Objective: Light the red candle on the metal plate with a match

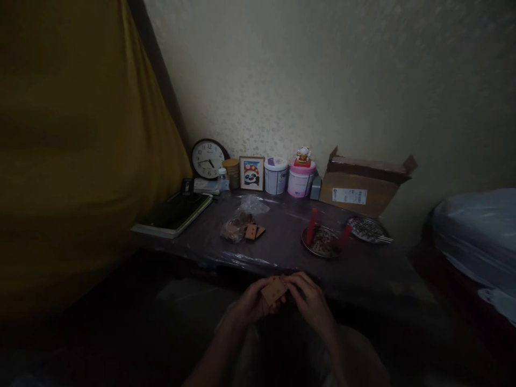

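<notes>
My left hand (255, 302) holds a small tan card (274, 291) with dark spots on its face, just in front of the table edge. Pinched at the card's upper right corner are the fingers of my right hand (308, 298); whether something tiny sits between them is too dark to see. Beyond my hands, similar tan cards (250, 231) lie on the table by a clear plastic bag (233, 230) with small things in it. To the right, a round metal plate (322, 248) holds dark bits and red tube-like pieces (311, 228), one standing and one leaning.
A second plate (365, 228) with dark specks and thin pale sticks stands farther right. Along the wall are a clock (208, 159), a framed panda picture (252, 173), tubs (276, 177) and an open cardboard box (355, 185). Books (175, 215) lie left, beside a yellow curtain (80, 161).
</notes>
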Motion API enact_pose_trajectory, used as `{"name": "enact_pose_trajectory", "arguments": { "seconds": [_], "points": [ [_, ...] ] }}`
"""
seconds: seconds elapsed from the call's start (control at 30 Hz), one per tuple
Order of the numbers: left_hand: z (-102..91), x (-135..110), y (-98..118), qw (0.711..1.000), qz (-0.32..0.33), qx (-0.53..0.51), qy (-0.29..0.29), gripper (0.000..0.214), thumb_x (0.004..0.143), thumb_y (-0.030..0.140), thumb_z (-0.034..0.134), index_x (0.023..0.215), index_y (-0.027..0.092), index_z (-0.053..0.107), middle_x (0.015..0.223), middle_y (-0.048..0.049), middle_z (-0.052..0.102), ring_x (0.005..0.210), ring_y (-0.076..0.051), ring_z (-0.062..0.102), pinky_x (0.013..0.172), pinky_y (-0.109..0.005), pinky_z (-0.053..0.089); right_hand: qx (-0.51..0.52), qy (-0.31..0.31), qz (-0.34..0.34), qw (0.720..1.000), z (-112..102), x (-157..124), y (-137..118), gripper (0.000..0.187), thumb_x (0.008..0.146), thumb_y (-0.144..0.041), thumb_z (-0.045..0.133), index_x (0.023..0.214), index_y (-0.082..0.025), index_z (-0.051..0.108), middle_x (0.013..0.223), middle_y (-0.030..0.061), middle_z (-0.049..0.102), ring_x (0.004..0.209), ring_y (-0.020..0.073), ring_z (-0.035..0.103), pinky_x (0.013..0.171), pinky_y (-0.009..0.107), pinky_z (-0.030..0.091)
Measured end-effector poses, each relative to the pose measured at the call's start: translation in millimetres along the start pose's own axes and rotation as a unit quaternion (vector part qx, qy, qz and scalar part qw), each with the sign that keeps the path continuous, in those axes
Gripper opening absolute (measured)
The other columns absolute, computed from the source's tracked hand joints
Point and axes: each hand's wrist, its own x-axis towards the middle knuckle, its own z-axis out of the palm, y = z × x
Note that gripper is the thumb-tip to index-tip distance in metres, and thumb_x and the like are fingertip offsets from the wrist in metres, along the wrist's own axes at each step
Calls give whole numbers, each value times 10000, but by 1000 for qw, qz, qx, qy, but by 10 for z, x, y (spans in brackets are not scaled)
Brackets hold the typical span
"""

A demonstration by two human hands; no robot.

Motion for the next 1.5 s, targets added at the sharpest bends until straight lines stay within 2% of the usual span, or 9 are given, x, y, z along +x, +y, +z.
{"name": "enact_pose_trajectory", "arguments": {
  "seconds": [0.27, 0.5, 0.97, 1.23, 1.5],
  "points": [
    [-4, 12, 2, 1000, 2, 1, 1, 388, 823, 371, 435, 1066, 111, 589, 694, -103, 695, 491, -118, 572, 487, -211, 356, -14, -11, 2, 1000, -11, -3, 6, 179, 887, -275, 463, 861, -235, 636, 881, 26, 616, 849, 158, 606, 778, 257, 478],
    [-1, 18, -7, 1000, 5, 8, -1, 385, 810, 384, 447, 1026, 108, 605, 664, -89, 694, 471, -126, 569, 472, -221, 351, -14, -26, -1, 1000, -19, -7, 22, 194, 891, -268, 447, 892, -233, 638, 901, 29, 620, 862, 158, 608, 783, 256, 476],
    [-20, 21, -17, 1000, 18, 10, -9, 385, 810, 347, 445, 1037, 81, 606, 710, -79, 671, 585, -136, 580, 496, -232, 330, -11, -62, 22, 998, -11, -20, 58, 164, 902, -258, 433, 805, -229, 561, 840, 0, 587, 822, 146, 582, 757, 243, 442],
    [-117, 32, -53, 1000, 12, 15, 1, 382, 805, 359, 456, 969, 58, 625, 697, -75, 666, 542, -124, 577, 529, -245, 363, 0, -82, 28, 996, -14, -5, 50, 158, 895, -256, 437, 837, -231, 582, 868, 8, 604, 852, 150, 589, 778, 247, 447],
    [-106, 20, -50, 1000, 5, 15, -6, 356, 801, 363, 485, 994, 101, 631, 704, -70, 670, 542, -120, 571, 521, -235, 360, -1, -85, 28, 996, -7, -24, 100, 184, 897, -260, 426, 777, -229, 562, 820, 1, 589, 800, 148, 583, 746, 249, 447]
  ]
}}
